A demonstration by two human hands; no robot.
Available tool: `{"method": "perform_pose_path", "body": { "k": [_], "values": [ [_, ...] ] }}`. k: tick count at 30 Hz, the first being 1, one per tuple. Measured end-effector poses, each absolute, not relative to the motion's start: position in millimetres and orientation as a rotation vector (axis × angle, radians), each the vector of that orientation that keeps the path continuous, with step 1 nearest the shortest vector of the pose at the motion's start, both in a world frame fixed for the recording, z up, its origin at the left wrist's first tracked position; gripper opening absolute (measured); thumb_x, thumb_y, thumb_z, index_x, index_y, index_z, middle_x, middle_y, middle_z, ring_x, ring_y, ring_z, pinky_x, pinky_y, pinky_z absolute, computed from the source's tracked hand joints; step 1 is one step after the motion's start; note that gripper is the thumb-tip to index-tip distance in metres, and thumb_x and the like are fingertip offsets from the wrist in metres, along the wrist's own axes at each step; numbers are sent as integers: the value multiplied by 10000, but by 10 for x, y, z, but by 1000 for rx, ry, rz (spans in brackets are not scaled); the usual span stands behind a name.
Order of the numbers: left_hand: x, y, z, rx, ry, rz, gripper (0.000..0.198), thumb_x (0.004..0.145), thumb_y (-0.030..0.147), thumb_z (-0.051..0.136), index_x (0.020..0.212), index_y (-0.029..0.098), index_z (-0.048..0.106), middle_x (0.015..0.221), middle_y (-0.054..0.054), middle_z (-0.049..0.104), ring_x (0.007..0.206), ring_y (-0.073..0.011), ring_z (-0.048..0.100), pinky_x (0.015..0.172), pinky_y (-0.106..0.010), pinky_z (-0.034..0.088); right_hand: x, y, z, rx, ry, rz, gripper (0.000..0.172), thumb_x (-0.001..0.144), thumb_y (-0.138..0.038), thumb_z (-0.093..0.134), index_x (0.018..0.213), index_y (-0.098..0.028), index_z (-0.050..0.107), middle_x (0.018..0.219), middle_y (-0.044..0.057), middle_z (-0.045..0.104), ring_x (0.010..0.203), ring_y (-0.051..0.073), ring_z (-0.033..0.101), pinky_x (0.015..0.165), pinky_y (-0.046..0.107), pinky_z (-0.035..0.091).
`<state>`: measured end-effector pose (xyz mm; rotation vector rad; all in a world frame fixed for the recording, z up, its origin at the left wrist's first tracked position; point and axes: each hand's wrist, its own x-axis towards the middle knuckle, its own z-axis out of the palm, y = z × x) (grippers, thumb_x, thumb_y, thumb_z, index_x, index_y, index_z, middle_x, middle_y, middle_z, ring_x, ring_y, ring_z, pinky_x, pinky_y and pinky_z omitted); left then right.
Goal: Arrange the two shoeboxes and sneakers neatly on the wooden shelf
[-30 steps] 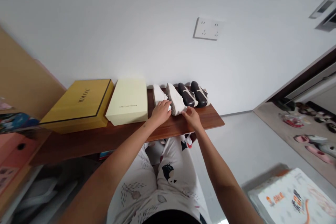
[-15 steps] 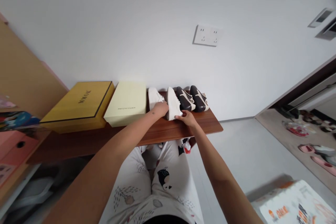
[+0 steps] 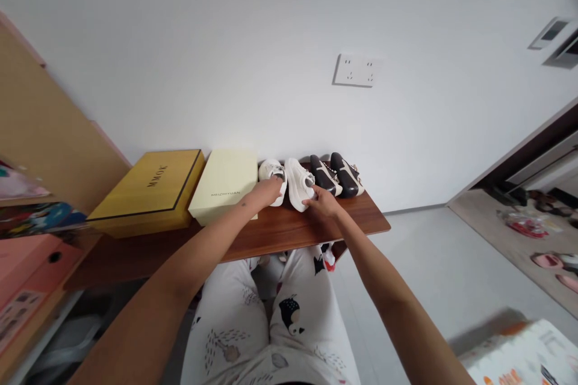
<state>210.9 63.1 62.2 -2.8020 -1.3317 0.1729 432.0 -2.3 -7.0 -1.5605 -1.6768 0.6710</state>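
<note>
Grip of left hand [image 3: 267, 192] wraps smooth left white shoe [image 3: 273, 169], right hand [image 3: 323, 205] pinches right white shoe [image 3: 298, 183].

White shoes [image 3: 295, 183] at our grip look smooth, matt; right of it dark shoes [image 3: 336, 174] shine; beneath, a satin wood shelf [image 3: 280, 231]; left, matt card boxes [image 3: 226, 183].

Yellow box [image 3: 149, 191] — "MMOK"; cream box [image 3: 227, 180] — "MEIZHIYUAN".
</note>
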Motion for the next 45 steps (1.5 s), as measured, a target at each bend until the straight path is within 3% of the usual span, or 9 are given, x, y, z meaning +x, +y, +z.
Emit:
{"method": "perform_pose_path", "body": {
  "k": [3, 7, 15, 36, 41, 45],
  "values": [
    [2000, 565, 565, -2820, -1340, 75, 320, 968, 286, 548, 1227, 98, 563, 1236, -205, 622, 1060, -303, 675, 879, -355, 499, 4317, -74, 97, -1764, -1900, 445, 226, 784, -336, 709, 958, -207, 647, 779, -8, 637, 732, 165, 562, 694, 274, 400],
    [1955, 510, 481, -2815, -1354, 53, 315, 978, 299, 537, 1221, 100, 567, 1215, -206, 627, 1035, -304, 681, 862, -350, 490, 4210, -70, 243, -1888, -2098, 245, 233, 815, -331, 735, 992, -219, 633, 931, 70, 700, 907, 242, 627, 733, 296, 415],
    [2020, 579, 435, -2823, -1439, 38, 345, 978, 327, 547, 1248, 112, 547, 1257, -195, 610, 1050, -297, 677, 852, -330, 477, 4077, 113, 324, -1994, -2184, 164, 269, 858, -294, 719, 1093, -222, 608, 1163, 112, 693, 1095, 276, 608, 849, 327, 447],
    [2043, 673, 389, -2800, -1511, 170, 362, 974, 319, 548, 1256, 92, 538, 1264, -217, 604, 1063, -305, 680, 852, -334, 488, 3993, 276, 170, -2007, -2219, 123, 270, 880, -238, 683, 1137, -231, 602, 1197, 110, 677, 1095, 272, 603, 848, 332, 471],
    [2076, 610, 460, -2778, -1563, 256, 366, 945, 255, 586, 1270, 96, 530, 1248, -219, 598, 1056, -293, 681, 859, -334, 496, 3972, 209, 199, -2012, -2167, 131, 333, 902, -257, 658, 1223, -223, 576, 1266, 121, 608, 1121, 264, 605, 863, 326, 478],
    [2133, 518, 513, -2700, -1609, 247, 427, 908, 187, 611, 1306, 77, 502, 1279, -251, 558, 1113, -332, 641, 874, -373, 498, 4048, 84, 211, -1932, -2110, 127, 345, 934, -284, 606, 1269, -209, 562, 1325, 132, 538, 1107, 248, 611, 866, 330, 483]
  ]
}}
